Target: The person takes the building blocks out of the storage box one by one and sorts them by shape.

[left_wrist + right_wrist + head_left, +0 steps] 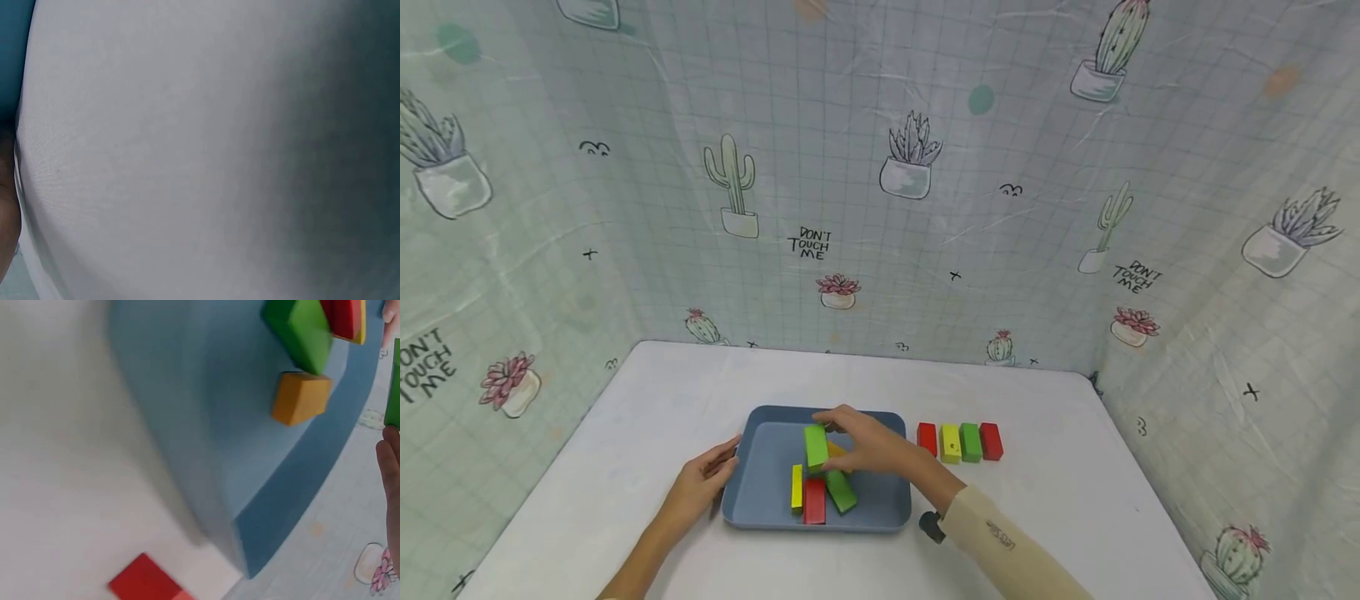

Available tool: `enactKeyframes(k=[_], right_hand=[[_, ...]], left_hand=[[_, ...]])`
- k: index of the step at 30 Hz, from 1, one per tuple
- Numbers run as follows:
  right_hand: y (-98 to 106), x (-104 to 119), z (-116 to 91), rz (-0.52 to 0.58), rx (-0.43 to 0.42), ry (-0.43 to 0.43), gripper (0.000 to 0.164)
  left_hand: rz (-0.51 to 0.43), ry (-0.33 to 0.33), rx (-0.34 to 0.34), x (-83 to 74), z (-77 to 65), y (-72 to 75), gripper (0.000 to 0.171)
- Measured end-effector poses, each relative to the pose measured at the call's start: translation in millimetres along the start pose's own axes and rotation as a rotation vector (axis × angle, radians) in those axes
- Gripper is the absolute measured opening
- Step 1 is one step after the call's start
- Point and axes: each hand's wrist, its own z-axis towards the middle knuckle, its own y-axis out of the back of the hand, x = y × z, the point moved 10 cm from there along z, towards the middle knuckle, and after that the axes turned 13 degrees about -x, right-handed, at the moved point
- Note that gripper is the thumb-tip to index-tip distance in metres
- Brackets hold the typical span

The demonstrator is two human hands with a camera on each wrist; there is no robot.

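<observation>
My right hand (872,442) pinches a light green block (816,448) between thumb and fingers, above the blue-grey tray (752,527). In the right wrist view, that held block (393,387) stands upright at the fingertips. Below it in the tray lie a yellow block (797,489), a red block (815,502), a tilted darker green block (841,492) and an orange-yellow block (301,398), which the right hand partly hides in the head view. My left hand (700,479) holds the tray's left rim, its fingers bent at the edge.
Right of the tray, a red block (927,438), a yellow block (951,443), a green block (970,442) and another red block (992,442) stand in a row on the white table (1045,500). A patterned cloth (880,233) hangs behind and at both sides.
</observation>
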Motion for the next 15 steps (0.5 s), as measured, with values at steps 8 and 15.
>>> enactKeyframes(k=[8, 15], right_hand=[[5.5, -14.1, -15.5, -0.001, -0.039, -0.01, 0.071], [9.4, -23.0, -26.9, 0.005, -0.086, -0.043, 0.073]], left_hand=[[0.034, -0.024, -0.005, 2.0, 0.2, 0.4, 0.045], [0.033, -0.023, -0.002, 1.7, -1.1, -1.0, 0.045]])
